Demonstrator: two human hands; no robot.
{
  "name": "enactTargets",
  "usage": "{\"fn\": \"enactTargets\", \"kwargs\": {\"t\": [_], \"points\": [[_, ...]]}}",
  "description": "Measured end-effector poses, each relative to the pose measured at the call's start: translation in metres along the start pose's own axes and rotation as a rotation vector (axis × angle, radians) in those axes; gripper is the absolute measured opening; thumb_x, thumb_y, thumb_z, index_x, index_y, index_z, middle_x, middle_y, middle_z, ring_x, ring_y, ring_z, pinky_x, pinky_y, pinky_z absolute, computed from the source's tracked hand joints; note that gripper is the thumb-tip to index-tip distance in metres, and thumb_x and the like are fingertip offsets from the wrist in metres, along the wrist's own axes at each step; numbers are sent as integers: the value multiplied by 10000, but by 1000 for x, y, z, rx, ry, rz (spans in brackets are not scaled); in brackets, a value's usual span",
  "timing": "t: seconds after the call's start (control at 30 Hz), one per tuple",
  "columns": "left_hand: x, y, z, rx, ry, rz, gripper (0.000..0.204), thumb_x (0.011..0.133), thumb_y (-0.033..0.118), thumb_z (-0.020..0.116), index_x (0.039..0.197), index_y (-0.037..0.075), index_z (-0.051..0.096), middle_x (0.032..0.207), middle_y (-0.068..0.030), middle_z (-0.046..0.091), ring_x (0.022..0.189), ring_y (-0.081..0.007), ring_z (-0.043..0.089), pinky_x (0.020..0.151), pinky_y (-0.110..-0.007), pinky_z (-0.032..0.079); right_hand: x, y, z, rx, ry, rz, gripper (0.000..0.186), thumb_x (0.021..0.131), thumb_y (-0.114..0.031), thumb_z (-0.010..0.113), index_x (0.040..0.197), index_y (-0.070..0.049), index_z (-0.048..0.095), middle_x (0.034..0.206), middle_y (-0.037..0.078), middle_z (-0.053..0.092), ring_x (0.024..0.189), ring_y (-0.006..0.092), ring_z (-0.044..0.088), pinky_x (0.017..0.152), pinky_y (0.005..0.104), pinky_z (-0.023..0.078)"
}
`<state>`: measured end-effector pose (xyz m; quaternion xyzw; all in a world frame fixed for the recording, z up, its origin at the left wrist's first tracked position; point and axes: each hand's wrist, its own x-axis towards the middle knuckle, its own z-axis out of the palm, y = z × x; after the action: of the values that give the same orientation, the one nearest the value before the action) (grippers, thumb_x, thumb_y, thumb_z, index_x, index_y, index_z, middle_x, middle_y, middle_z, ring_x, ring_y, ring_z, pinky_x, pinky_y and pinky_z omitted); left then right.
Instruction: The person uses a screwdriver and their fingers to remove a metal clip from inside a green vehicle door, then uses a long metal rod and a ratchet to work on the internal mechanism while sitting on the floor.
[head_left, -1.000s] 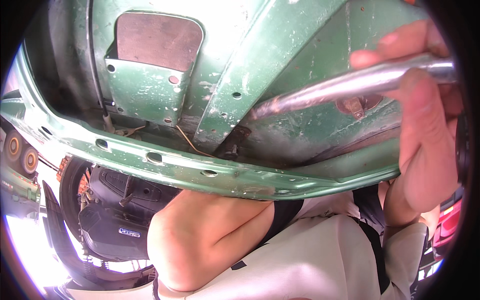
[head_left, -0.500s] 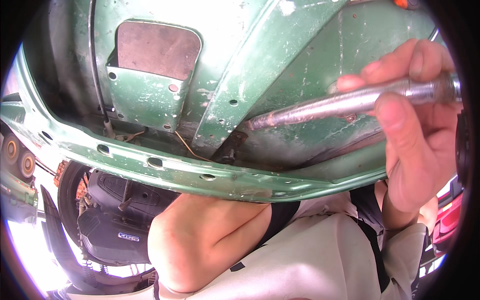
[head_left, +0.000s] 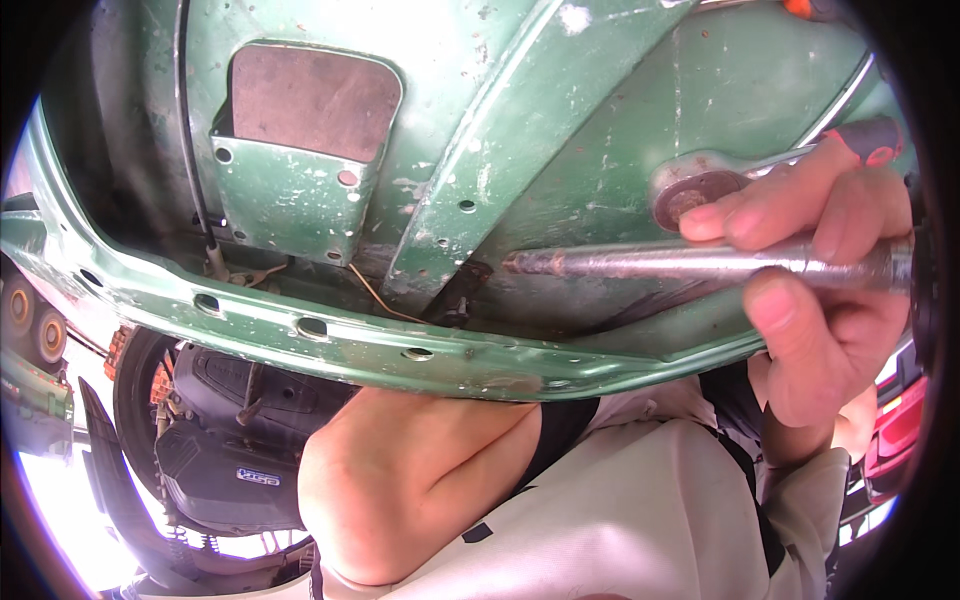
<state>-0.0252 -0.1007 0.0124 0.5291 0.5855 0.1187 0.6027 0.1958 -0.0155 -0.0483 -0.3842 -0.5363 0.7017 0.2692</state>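
Note:
My right hand (head_left: 830,260) is closed around a long silvery metal tube (head_left: 690,262), thumb below and fingers above. The tube narrows to a rusty-looking end on the left, close to a dark bracket (head_left: 460,295) inside a green sheet-metal body (head_left: 600,205); whether they touch I cannot tell. Just above my fingertips is the round head of a ratchet wrench (head_left: 692,192). Its handle runs up to the right behind my fingers, toward a grey and orange grip (head_left: 872,142). My left hand does not show.
The green panel has a rounded opening (head_left: 315,100), a black cable (head_left: 183,120) and a curved rim (head_left: 370,345) with holes. Below are a bare bent limb (head_left: 400,480), light cloth (head_left: 640,510) and a black engine cover (head_left: 235,440) with a wheel. Something red (head_left: 895,440) stands at right.
My right hand has lowered and the tube has swung from slanting to nearly level. The ratchet wrench, mostly hidden behind my fingers before, now shows its head.

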Motion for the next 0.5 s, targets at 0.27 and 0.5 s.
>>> {"fn": "enactTargets", "kwargs": {"t": [0.27, 0.5], "points": [[2, -2, -36, -8, -208, 226, 218, 850, 40, 717, 1065, 23, 750, 1073, -121, 729, 971, -323, 694, 830, -378, 552, -12, -42, -37, -54, 217, 336, 247, 901, -36, 753, 1049, -12, 556, 959, 119, 653, 880, 202, 683, 815, 318, 566], [-16, 12, -55, -33, -313, 268, 250, 891, 85, 689, 1133, 59, 746, 1136, -116, 719, 1028, -350, 680, 877, -403, 549, 2, -63, -74, -601, 289, 692, 180, 960, -159, 732, 925, 10, 683, 734, 15, 653, 667, 72, 573, 629, 259, 464]]}}
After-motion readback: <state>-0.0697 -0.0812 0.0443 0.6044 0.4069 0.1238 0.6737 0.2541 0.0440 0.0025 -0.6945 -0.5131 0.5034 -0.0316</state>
